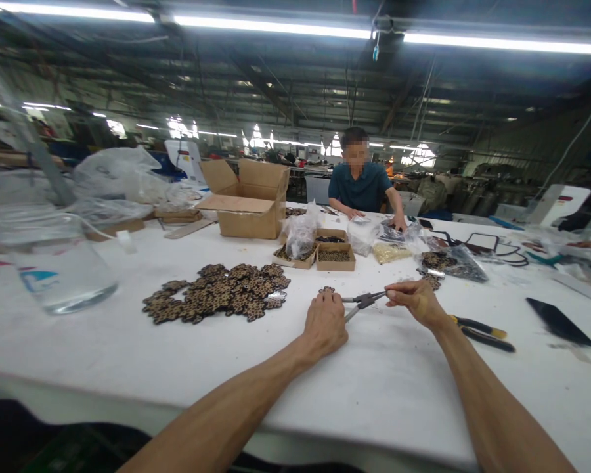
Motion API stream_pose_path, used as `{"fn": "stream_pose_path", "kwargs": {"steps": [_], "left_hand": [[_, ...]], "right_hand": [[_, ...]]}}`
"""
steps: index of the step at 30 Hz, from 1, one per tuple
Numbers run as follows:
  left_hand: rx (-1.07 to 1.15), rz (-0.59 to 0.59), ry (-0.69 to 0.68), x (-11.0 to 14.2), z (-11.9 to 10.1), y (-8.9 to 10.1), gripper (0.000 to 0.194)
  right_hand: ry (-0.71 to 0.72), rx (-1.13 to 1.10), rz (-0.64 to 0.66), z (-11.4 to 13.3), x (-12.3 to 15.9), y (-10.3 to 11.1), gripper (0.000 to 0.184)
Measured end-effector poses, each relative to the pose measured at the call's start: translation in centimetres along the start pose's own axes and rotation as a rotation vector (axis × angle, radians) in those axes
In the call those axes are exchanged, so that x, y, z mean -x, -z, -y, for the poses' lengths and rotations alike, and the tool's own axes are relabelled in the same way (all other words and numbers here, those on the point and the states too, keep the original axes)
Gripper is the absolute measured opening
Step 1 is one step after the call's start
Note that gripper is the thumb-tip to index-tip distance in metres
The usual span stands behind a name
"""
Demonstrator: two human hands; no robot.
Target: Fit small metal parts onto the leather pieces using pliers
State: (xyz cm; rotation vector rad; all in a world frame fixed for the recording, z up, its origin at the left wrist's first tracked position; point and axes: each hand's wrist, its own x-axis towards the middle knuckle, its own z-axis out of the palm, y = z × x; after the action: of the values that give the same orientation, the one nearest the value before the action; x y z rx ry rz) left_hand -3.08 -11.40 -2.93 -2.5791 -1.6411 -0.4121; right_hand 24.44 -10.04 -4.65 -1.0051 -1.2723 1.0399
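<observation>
Long-nose pliers [367,301]: nose pointed rightward, long axis crosswise
Left hand [326,322]: we gripped their handles
Right hand [418,302]: fingertips pinched at the nose

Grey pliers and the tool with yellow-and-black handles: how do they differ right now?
The grey pliers sit in the left hand; the yellow-and-black tool lies on the table. The grey pliers' jaws show; the yellow-and-black tool's head is hidden behind the right wrist. Both have two handles, spread apart.
</observation>
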Motion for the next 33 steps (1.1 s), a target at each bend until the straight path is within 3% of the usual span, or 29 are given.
{"fn": "stream_pose_path", "kwargs": {"steps": [19, 28, 33], "left_hand": [[-0.002, 0.005, 0.023, -0.1, 0.1, -0.4, 0.054], [-0.06, -0.154, 0.005, 0.3, -0.1, 0.4, 0.06], [-0.092, -0.159, -0.015, 0.2, -0.2, 0.8, 0.057]], "right_hand": [[-0.005, -0.004, 0.011, 0.4, 0.2, -0.2, 0.042], [0.021, -0.006, 0.006, 0.1, 0.1, 0.1, 0.04], [-0.04, -0.075, -0.032, -0.7, -0.2, 0.1, 0.041]]}}
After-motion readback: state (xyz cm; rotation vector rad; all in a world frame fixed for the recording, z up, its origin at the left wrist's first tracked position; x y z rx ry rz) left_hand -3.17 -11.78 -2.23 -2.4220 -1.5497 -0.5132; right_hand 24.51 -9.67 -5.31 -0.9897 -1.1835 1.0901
